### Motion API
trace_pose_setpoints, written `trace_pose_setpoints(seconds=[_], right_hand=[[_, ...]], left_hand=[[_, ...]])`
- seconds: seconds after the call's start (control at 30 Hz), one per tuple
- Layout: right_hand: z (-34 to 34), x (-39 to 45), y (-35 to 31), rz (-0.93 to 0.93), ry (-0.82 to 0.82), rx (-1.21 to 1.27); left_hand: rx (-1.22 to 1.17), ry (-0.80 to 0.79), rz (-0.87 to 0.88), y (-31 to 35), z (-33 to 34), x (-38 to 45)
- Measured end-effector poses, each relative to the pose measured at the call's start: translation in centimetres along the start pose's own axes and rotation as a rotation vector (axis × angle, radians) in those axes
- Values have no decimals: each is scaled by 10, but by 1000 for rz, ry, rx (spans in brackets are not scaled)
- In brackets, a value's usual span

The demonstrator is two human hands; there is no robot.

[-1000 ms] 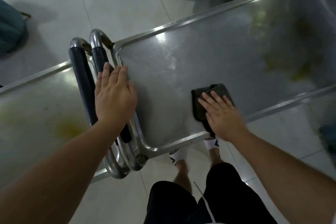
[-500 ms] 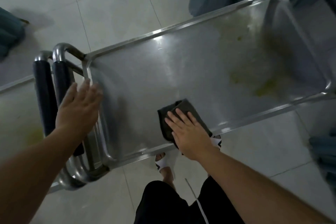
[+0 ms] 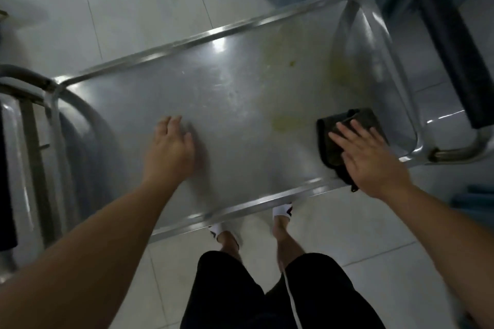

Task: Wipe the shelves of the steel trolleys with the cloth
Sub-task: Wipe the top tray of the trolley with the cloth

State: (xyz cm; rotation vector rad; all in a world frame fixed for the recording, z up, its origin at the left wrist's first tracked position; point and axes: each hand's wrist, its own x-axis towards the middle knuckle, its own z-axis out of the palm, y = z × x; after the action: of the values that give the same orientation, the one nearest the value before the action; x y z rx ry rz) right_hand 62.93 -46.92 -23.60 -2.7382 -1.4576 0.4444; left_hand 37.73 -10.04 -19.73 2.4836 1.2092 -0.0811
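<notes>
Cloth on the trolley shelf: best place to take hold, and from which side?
Judging by its pose, the folded cloth lies flat near the shelf's right end under the right hand, so come from above. Pinch the thicker folded edge on its left, which lies bare, or the corner overhanging the near rim.

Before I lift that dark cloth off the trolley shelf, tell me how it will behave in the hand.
The cloth lies folded with soft, rumpled edges under the right hand, so it will probably go floppy and unfold when lifted. It looks thin and likely light. Its near corner droops over the shelf rim, so it may slide off the smooth steel if nudged.
</notes>
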Motion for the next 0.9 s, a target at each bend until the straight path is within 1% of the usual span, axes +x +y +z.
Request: trace_pose_setpoints(seconds=[0.07,0.1,0.17,0.27,0.33,0.37,0.43,0.47,0.57,0.63,0.7,0.8,0.87,0.9], right_hand=[[-8,-2,38,146,2,70],[-11,-2,51,217,5,99],[-14,3,60,325,23,113],[-9,21,34,462,102,112],[-6,34,-5,548,156,135],[-3,40,-29,557,176,141],[4,48,-83,479,193,138],[10,52,-111,394,191,135],[27,64,-189,59,149,108],[31,83,-226,-96,126,84],[29,105,-250,-187,90,65],[24,127,-245,-242,103,75],[17,132,-210,-199,155,86],[13,134,-184,-138,174,81]], left_hand=[[-95,27,-97,10,10,17],[-107,40,-138,9,13,27],[-93,66,-167,2,20,42],[-1,84,-146,-7,35,45],[24,106,-141,-10,48,41],[29,125,-146,-10,53,40],[38,158,-157,-12,59,39],[40,171,-160,-13,61,39],[34,177,-166,-14,63,41],[39,175,-175,-12,64,41],[43,170,-186,-13,63,42],[36,178,-189,-14,63,44],[40,186,-185,-14,64,44],[40,190,-183,-13,64,43]])
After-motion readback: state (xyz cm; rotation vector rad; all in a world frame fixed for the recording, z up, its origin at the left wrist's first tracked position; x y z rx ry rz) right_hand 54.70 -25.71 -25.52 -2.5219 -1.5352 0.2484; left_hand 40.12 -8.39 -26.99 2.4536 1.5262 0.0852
